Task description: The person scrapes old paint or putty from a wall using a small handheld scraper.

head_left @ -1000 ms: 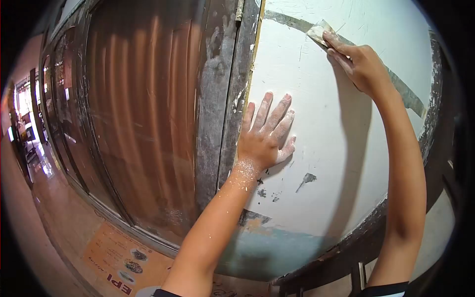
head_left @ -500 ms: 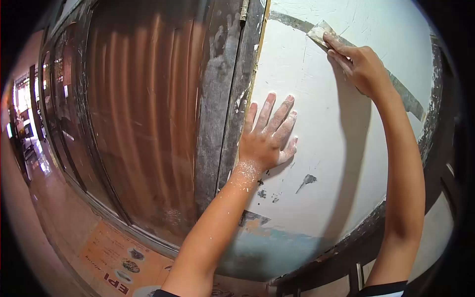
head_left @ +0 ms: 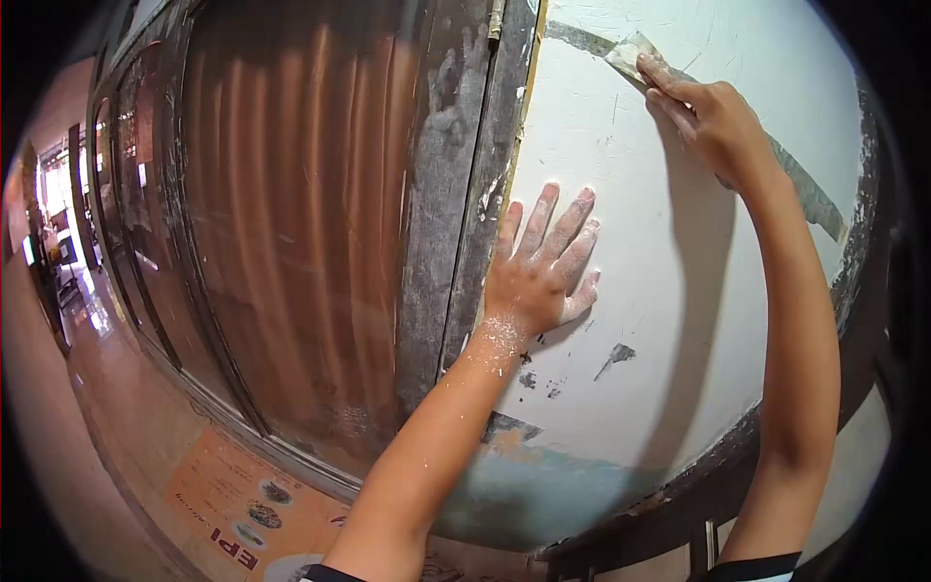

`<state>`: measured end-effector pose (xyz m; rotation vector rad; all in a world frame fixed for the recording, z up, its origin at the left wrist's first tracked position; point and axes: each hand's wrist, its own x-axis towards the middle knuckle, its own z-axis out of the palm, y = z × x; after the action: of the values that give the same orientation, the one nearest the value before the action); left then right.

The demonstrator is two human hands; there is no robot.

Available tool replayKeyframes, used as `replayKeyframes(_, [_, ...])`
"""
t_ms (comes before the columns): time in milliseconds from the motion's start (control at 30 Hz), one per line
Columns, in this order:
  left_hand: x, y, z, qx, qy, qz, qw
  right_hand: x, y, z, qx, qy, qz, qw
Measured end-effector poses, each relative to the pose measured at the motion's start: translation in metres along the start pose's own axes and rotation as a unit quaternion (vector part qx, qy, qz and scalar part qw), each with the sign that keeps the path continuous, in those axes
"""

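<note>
My left hand [head_left: 541, 264] lies flat on the white panel [head_left: 630, 252], fingers spread and dusted with white powder. Nothing is in it. Up at the panel's top, my right hand [head_left: 703, 109] pinches a small, flat, whitish scraper-like piece [head_left: 632, 53] between thumb and fingers. Its edge rests on a grey strip [head_left: 810, 194] that runs diagonally across the panel. Dark patches [head_left: 617, 359] show on the panel below my left hand, and a pale blue-green area [head_left: 553, 485] lies beneath them.
A dark, worn frame [head_left: 441, 213] with a hinge borders the panel on the left. Beside it is a glass pane with brown curtain folds [head_left: 301, 194]. An orange printed sheet [head_left: 233, 495] lies on the floor at lower left. A bright passage shows at far left.
The whole view has shifted slightly, so the panel, frame and my left hand appear a little further right. My right hand still holds the piece at nearly the same part of the strip.
</note>
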<state>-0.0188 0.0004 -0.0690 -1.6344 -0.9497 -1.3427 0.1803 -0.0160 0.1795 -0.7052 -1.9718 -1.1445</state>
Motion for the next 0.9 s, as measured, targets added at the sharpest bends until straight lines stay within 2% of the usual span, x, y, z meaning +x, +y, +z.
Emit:
replayKeyframes(67, [-0.001,0.0,0.001,0.0,0.013,0.007,1.0,0.0,0.002,0.005,-0.014,0.037,-0.031,0.999])
replayKeyframes(167, [0.001,0.001,0.0,-0.006,0.006,0.004,1.0,-0.002,-0.011,-0.009,0.014,0.002,0.002,1.0])
replayKeyframes(300, [0.0,0.0,-0.001,-0.006,0.005,0.005,1.0,0.007,-0.001,0.005,-0.017,0.006,-0.01,1.0])
replayKeyframes(467, [0.0,0.001,0.0,-0.005,0.01,0.007,1.0,0.007,-0.008,0.003,0.016,0.028,-0.031,0.999])
replayKeyframes(500, [0.0,0.001,-0.001,-0.008,0.008,0.005,1.0,0.009,-0.016,-0.001,-0.002,-0.007,0.018,1.0])
replayKeyframes(600, [0.0,0.0,0.0,-0.004,0.009,0.006,1.0,0.014,-0.013,0.0,-0.029,-0.025,0.006,0.999])
replayKeyframes(667, [-0.001,0.001,0.001,-0.011,0.008,0.003,1.0,0.01,-0.015,0.002,-0.015,0.01,-0.011,1.0])
replayKeyframes(767, [0.0,0.002,0.0,-0.003,0.002,-0.002,1.0,0.012,-0.029,-0.008,-0.033,-0.025,0.04,0.998])
replayKeyframes(900, [-0.001,0.001,0.002,-0.013,0.016,0.003,1.0,0.016,-0.031,-0.008,-0.041,-0.046,0.042,0.997])
